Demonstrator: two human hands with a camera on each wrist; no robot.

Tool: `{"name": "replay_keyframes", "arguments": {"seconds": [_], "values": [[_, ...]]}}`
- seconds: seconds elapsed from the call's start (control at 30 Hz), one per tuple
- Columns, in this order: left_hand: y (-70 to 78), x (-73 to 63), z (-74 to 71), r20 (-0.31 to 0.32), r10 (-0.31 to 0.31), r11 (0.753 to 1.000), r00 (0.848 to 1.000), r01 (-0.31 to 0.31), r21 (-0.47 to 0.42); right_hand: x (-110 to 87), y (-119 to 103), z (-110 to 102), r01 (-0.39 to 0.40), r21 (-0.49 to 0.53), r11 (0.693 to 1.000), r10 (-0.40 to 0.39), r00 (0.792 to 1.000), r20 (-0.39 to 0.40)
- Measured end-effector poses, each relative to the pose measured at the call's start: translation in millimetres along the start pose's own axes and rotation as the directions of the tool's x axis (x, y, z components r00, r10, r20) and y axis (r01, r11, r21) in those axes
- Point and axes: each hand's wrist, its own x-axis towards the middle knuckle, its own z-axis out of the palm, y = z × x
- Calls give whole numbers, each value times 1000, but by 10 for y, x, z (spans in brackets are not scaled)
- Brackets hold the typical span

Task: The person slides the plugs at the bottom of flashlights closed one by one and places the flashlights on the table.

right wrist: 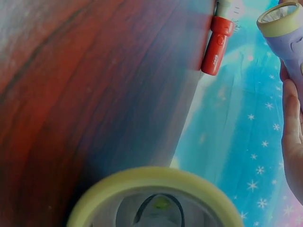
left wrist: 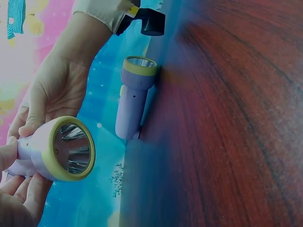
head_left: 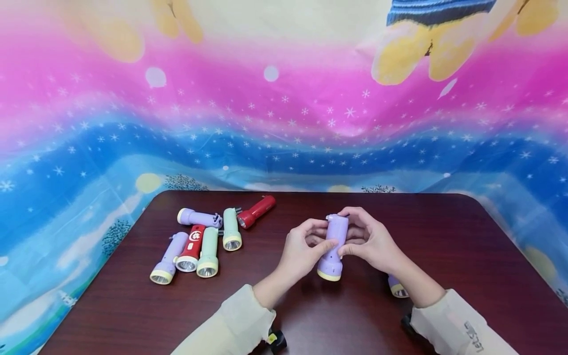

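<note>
A purple flashlight [head_left: 336,241] with a pale yellow rim is held above the table between both hands, its lamp end pointing down toward the person. My left hand [head_left: 299,249] grips its left side, thumb across the body. From the other side my right hand [head_left: 370,239] holds it, with the index finger up at the tail end and the thumb on the body. The left wrist view shows the lens and reflector [left wrist: 73,149] of this flashlight. Beside the right forearm is a second purple flashlight [head_left: 398,287], partly hidden by that arm in the head view.
On the table's left side lie a purple flashlight [head_left: 170,259], another purple one [head_left: 199,218], a red one [head_left: 192,246] and two mint green ones [head_left: 208,251]. Another red flashlight [head_left: 257,212] lies farther back. A printed cloth [head_left: 284,113] hangs behind the dark wooden table [head_left: 266,305].
</note>
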Motion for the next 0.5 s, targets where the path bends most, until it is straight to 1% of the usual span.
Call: {"name": "replay_keyframes", "arguments": {"seconds": [0.17, 0.5], "values": [[-8, 5, 4, -6, 5, 1000, 1000, -5, 11, 12, -7, -3, 1, -6, 1000, -1, 1000, -8], [-32, 5, 9, 0, 2, 1000, 1000, -2, -7, 5, -8, -4, -8, -5, 1000, 8, 1000, -19]]}}
